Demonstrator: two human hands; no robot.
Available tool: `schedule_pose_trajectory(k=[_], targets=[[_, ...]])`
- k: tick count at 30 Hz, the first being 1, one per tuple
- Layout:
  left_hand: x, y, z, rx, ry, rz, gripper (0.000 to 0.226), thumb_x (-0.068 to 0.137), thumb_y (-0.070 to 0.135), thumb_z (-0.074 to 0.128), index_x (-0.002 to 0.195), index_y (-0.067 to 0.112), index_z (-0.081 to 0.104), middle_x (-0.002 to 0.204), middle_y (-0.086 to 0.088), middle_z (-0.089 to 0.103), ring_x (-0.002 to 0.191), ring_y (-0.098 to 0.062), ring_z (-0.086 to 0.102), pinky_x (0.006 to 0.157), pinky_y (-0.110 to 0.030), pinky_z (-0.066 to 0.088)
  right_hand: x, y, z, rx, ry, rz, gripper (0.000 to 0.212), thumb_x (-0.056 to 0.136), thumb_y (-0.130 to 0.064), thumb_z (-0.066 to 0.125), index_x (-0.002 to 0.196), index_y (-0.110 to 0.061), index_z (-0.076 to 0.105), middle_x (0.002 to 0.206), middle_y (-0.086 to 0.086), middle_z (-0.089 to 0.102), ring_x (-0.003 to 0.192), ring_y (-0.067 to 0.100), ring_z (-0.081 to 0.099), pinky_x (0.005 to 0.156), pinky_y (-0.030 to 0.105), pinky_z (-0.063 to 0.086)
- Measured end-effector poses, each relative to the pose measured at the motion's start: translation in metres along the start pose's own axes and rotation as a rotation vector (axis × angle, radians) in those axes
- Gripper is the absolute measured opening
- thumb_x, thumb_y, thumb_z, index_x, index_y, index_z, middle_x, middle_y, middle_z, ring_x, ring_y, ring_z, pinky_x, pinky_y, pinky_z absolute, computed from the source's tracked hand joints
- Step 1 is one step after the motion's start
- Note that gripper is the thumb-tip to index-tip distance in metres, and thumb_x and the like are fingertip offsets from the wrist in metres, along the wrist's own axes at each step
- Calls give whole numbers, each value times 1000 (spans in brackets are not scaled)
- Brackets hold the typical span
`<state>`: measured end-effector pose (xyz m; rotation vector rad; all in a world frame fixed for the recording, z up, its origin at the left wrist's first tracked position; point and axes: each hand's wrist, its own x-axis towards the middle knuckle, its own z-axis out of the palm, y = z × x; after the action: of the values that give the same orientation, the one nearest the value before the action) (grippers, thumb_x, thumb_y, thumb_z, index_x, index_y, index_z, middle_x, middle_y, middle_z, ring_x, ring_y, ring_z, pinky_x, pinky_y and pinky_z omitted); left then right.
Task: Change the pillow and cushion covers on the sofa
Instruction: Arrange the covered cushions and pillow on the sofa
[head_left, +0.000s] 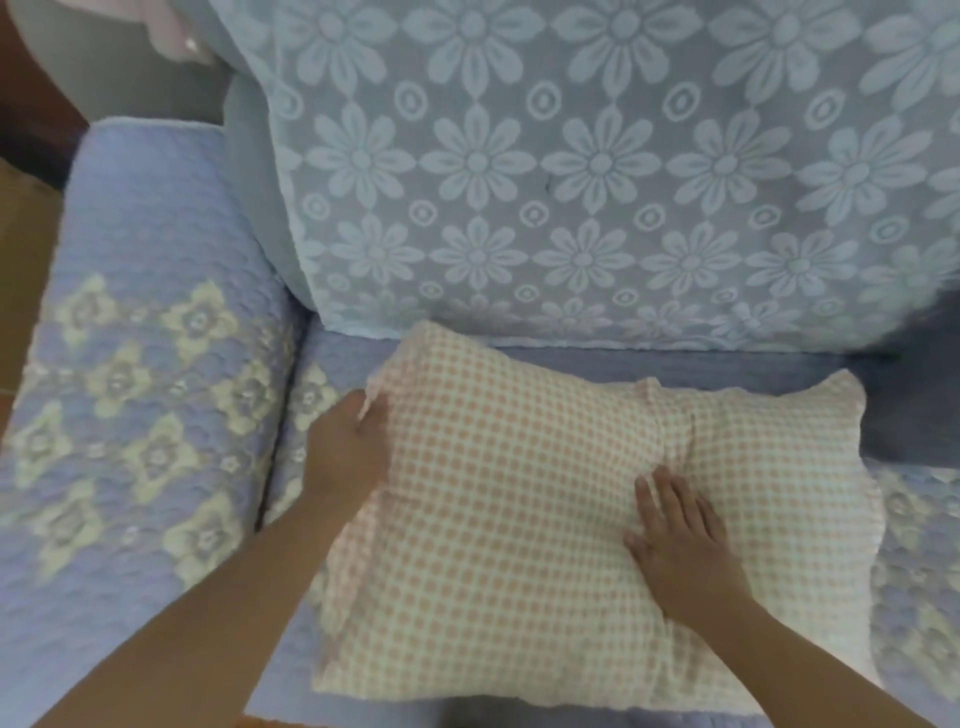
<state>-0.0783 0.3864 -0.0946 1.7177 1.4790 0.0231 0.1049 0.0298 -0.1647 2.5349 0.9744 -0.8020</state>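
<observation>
At the far left we see the sofa's armrest (140, 364), wrapped in a quilted lavender cover with cream flower motifs, and behind the seat a backrest draped in pale blue floral lace (597, 171). On the lavender seat (914, 561) lies the task's thing, a plump pillow in a peach-and-cream checked cover (519, 519), flat and close to the armrest. We judge this cover to be essentially on: the filling looks fully enclosed, with only the frilled left edge loose. Whether it is the fresh cover or the old one we cannot tell. What seems left is tidying that edge, setting the pillow in place, and any other cushions, none of which show here.

Our left hand (348, 441) reaches in along the armrest side, fingers curled and pinching the frilled left edge of the cover. Further right, our right hand (680, 551) lies flat on top of the pillow, fingers straight and spread, pressing beside a puckered seam in the middle, grasping nothing.
</observation>
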Motion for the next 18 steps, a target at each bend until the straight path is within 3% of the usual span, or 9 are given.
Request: schedule_pose_trajectory(k=[2,3,6,8,9,11,13,15,18], targets=[[9,-27,-17,74,45,-109,48,105,23,53,145,-2,48,143,-16,56,121,-39,59,91,-46,51,1,-5,-3,43,-8,-31,76,96,-62,-10,158,-16,-3,167,8,0,154,22,0,119,40,-7],[13,-40,-22,45,81,-206,55,104,30,55,149,1,44,148,-17,51,123,-39,57,95,-48,51,1,-11,-3,51,10,-44,78,94,-63,-14,157,-18,-7,166,7,-3,154,21,-1,118,39,-11],[10,-36,-10,-167,177,-265,57,99,44,57,145,11,52,122,-21,67,95,-35,66,85,-50,57,6,-18,3,49,23,-50,85,80,-67,-34,150,-20,-26,163,4,-23,153,21,-15,115,39,-23],[6,-26,-6,-212,141,-212,36,102,41,56,133,22,58,101,-9,70,76,-26,62,69,-35,53,11,-14,-2,45,-40,-36,85,76,-67,-37,148,-23,-31,163,4,-25,153,22,-18,120,42,-15],[3,-23,-9,-271,93,-216,24,102,42,57,121,27,57,91,0,65,70,-19,58,66,-31,50,12,-14,-11,55,-89,-11,83,81,-67,-27,152,-23,-27,165,5,-21,153,23,-15,123,44,-9],[-1,-29,-25,-358,-24,-269,32,100,46,60,114,18,65,83,0,64,66,-19,58,62,-33,52,14,-34,-46,149,-115,87,76,96,-56,13,159,-18,-5,167,10,-1,154,28,-2,124,49,5],[-3,-39,-34,-428,-103,-324,31,101,41,60,110,14,71,82,-11,68,60,-23,57,56,-33,49,3,-79,-87,309,82,163,61,95,-26,45,151,-9,28,155,16,27,143,36,24,119,48,22],[-7,-54,-36,-475,-153,-367,23,102,31,60,109,13,72,81,-10,69,64,-22,58,63,-35,49,-19,-134,-116,468,356,-9,50,87,-4,52,136,-8,46,143,14,39,133,34,35,114,42,31],[-19,-91,-32,-325,-173,-504,25,102,28,59,123,15,65,106,-5,71,85,-20,64,82,-40,54,-61,-218,-123,483,449,-615,47,84,-3,53,131,-9,56,143,15,44,138,35,35,117,46,28]])
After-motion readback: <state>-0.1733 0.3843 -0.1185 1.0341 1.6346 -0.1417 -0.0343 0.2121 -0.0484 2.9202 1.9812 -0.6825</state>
